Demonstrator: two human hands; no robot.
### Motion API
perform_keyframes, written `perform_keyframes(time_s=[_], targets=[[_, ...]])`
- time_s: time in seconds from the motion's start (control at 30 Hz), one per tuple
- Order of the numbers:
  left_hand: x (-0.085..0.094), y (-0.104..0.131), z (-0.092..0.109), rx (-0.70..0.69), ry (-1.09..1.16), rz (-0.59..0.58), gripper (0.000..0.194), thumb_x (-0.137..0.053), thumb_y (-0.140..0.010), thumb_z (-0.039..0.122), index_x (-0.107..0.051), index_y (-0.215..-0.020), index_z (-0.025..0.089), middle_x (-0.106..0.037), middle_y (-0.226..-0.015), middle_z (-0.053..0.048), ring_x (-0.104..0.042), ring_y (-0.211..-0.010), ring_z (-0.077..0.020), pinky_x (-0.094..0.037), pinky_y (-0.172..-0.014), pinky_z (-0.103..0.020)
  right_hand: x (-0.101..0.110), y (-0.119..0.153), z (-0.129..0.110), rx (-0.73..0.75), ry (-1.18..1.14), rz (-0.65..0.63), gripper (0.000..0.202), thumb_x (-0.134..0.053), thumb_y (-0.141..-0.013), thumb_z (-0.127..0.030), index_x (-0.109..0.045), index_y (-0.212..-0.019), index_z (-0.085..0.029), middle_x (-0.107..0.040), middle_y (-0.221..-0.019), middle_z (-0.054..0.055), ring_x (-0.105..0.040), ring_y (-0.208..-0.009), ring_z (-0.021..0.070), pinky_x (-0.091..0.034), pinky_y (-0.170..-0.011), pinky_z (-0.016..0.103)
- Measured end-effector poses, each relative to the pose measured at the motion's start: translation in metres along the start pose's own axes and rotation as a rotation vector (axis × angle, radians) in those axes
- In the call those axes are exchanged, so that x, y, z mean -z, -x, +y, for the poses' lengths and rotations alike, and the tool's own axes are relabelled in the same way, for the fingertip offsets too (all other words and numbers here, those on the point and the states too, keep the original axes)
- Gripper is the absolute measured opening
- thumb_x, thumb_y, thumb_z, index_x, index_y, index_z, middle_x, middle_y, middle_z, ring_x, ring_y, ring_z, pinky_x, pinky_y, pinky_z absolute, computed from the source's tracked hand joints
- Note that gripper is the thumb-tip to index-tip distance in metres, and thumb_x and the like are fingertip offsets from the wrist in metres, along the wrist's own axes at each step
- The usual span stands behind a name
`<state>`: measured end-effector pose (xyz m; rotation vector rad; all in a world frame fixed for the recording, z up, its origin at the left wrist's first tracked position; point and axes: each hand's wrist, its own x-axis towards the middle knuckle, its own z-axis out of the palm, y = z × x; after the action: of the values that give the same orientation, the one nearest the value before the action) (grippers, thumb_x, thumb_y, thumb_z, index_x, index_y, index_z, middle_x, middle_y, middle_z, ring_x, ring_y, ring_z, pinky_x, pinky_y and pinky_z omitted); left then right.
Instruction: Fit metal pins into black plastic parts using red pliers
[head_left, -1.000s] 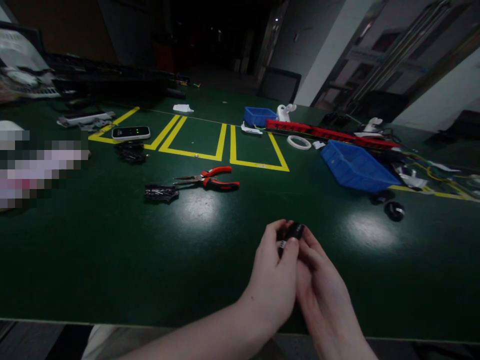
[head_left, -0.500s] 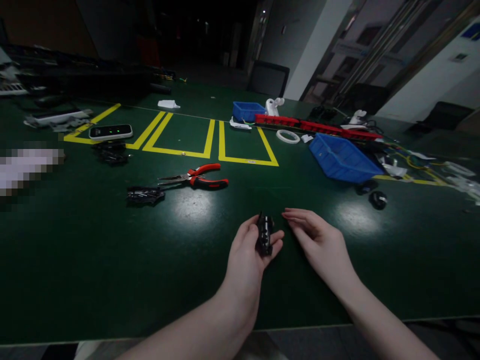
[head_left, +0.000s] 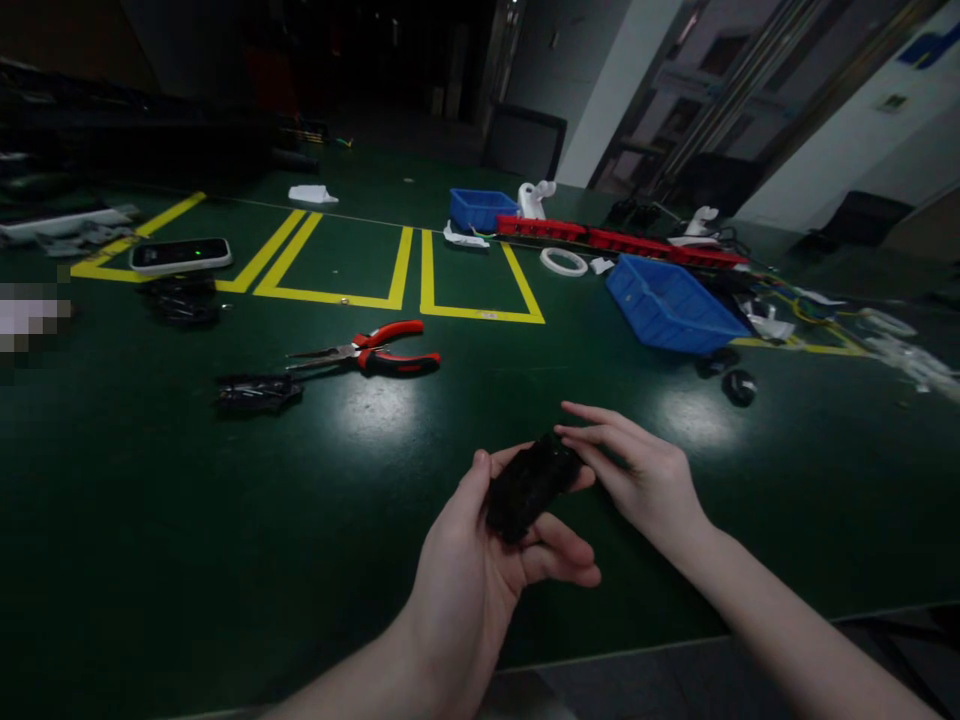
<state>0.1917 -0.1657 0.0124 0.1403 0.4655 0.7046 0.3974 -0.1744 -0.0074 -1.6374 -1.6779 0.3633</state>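
A small black plastic part (head_left: 531,488), blocky and dark, rests in my left hand (head_left: 480,560). The thumb lies along one side of it and the fingers reach behind and below it. My right hand (head_left: 637,465) is at the upper right end of the part, fingers stretched and slightly apart. One fingertip appears to touch that end; exact contact is hard to make out. Needle-nose pliers (head_left: 367,352) with red and black handles lie on the table beyond my left hand. Left of them is a bundle of thin black pieces (head_left: 259,393).
Yellow tape outlines (head_left: 480,315) mark the green table (head_left: 225,560). A blue bin (head_left: 675,305), a smaller blue bin (head_left: 480,210), red strips (head_left: 622,240) and a white tape roll (head_left: 562,262) are at the back right. Two round black objects (head_left: 739,387) lie before the large bin.
My left hand has turned the black part so a broader dark face shows, and moved it nearer. My right hand's fingers have come to the part's end. The view has shifted slightly right.
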Motion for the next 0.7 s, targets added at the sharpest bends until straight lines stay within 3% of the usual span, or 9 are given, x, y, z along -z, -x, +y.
perform_keyframes(time_s=[0.13, 0.23, 0.33, 0.43, 0.57, 0.7], targets=[[-0.004, 0.006, 0.001, 0.028, 0.048, -0.059, 0.051, -0.023, -0.107, 0.036, -0.065, -0.108, 0.008, -0.075, -0.101, -0.016, -0.066, -0.054, -0.0104, -0.060, -0.054, -0.022, 0.000, -0.005, 0.000, -0.088, -0.045, 0.080, 0.016, -0.069, -0.084, -0.041, -0.074, -0.084, -0.026, -0.075, -0.090, 0.004, -0.072, -0.088, 0.0222, -0.058, -0.087, 0.039], [-0.008, 0.009, 0.003, 0.041, 0.074, -0.049, 0.053, -0.020, -0.107, 0.037, -0.065, -0.108, 0.007, -0.075, -0.101, -0.017, -0.064, -0.052, -0.0095, -0.058, -0.052, -0.022, -0.004, -0.015, 0.005, -0.192, -0.116, 0.189, 0.025, -0.063, -0.089, -0.046, -0.069, -0.091, -0.022, -0.073, -0.078, 0.004, -0.071, -0.068, 0.0184, -0.059, -0.069, 0.033], [-0.011, 0.010, 0.007, 0.042, 0.099, 0.018, 0.053, -0.021, -0.107, 0.037, -0.064, -0.110, 0.007, -0.075, -0.100, -0.016, -0.063, -0.053, -0.0091, -0.057, -0.051, -0.021, -0.011, -0.029, 0.012, -0.252, -0.171, 0.221, 0.032, -0.062, -0.088, -0.050, -0.066, -0.088, -0.018, -0.070, -0.070, 0.003, -0.066, -0.055, 0.0149, -0.053, -0.055, 0.027], [-0.013, 0.007, 0.011, 0.030, 0.122, 0.127, 0.052, -0.022, -0.107, 0.036, -0.065, -0.112, 0.007, -0.075, -0.102, -0.015, -0.065, -0.055, -0.0100, -0.058, -0.052, -0.021, -0.018, -0.042, 0.013, -0.257, -0.170, 0.153, 0.032, -0.069, -0.082, -0.049, -0.067, -0.082, -0.017, -0.067, -0.066, 0.002, -0.062, -0.051, 0.0135, -0.047, -0.050, 0.025], [-0.013, 0.000, 0.015, 0.039, 0.135, 0.258, 0.049, -0.025, -0.107, 0.034, -0.065, -0.114, 0.007, -0.075, -0.104, -0.014, -0.066, -0.057, -0.0104, -0.059, -0.054, -0.021, -0.026, -0.055, 0.010, -0.204, -0.091, 0.101, 0.030, -0.072, -0.080, -0.047, -0.068, -0.076, -0.017, -0.064, -0.064, 0.000, -0.055, -0.051, 0.0116, -0.041, -0.051, 0.026], [-0.013, -0.004, 0.016, 0.014, 0.141, 0.344, 0.044, -0.029, -0.107, 0.033, -0.063, -0.119, 0.008, -0.075, -0.106, -0.014, -0.067, -0.061, -0.0110, -0.060, -0.057, -0.021, -0.033, -0.056, 0.004, -0.129, 0.014, 0.166, 0.034, -0.066, -0.086, -0.048, -0.061, -0.068, -0.019, -0.055, -0.058, -0.002, -0.048, -0.054, 0.0111, -0.037, -0.057, 0.028]])
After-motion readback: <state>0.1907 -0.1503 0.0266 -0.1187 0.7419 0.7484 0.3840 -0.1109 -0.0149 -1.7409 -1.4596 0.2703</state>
